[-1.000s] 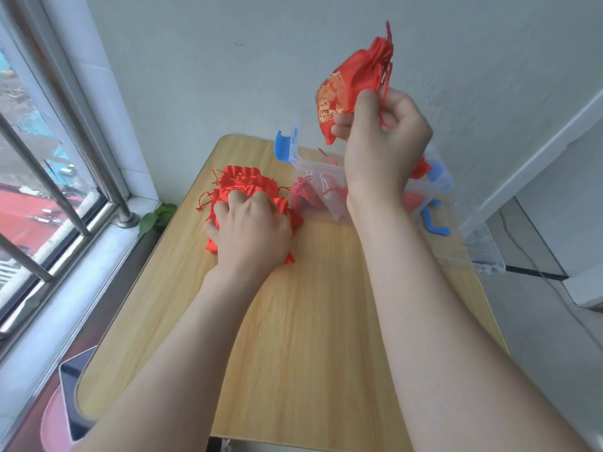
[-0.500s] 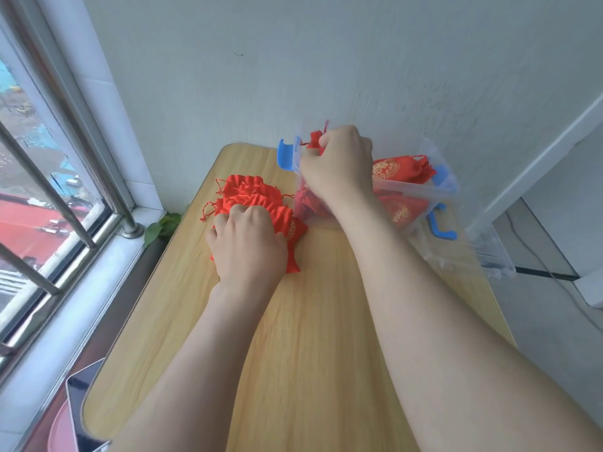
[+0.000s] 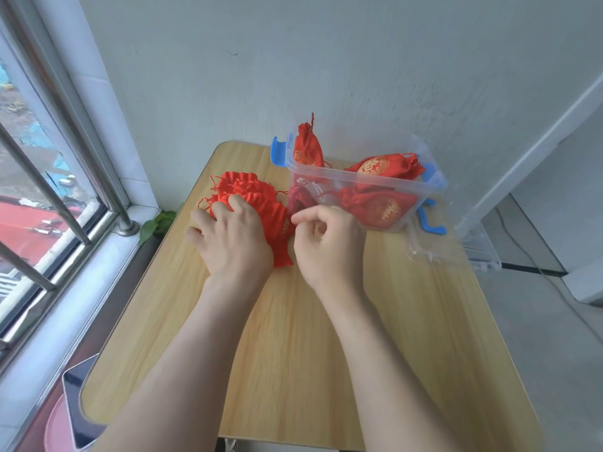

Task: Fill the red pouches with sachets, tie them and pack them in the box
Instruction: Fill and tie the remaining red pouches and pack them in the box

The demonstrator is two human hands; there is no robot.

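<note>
A pile of flat red pouches (image 3: 251, 194) lies on the wooden table (image 3: 293, 353) beside a clear plastic box (image 3: 329, 184) with blue latches. My left hand (image 3: 228, 239) rests on the pile, fingertips pressing into the fabric. My right hand (image 3: 326, 246) hovers just right of the pile in front of the box, fingers loosely curled and holding nothing. Inside the box, one tied pouch (image 3: 306, 148) stands upright at the left end. Two more tied pouches (image 3: 385, 166) lie in it. No sachets are visible.
The box's clear lid (image 3: 479, 249) and some clear plastic wrapping (image 3: 424, 249) lie at the table's right edge. The wall stands directly behind the box. A barred window runs along the left. A dark tablet (image 3: 76, 402) sits below the table's near left corner.
My right hand lowered the tied pouch from above into the box, let it go, and drew back toward the pile. My left hand stayed on the pile.
</note>
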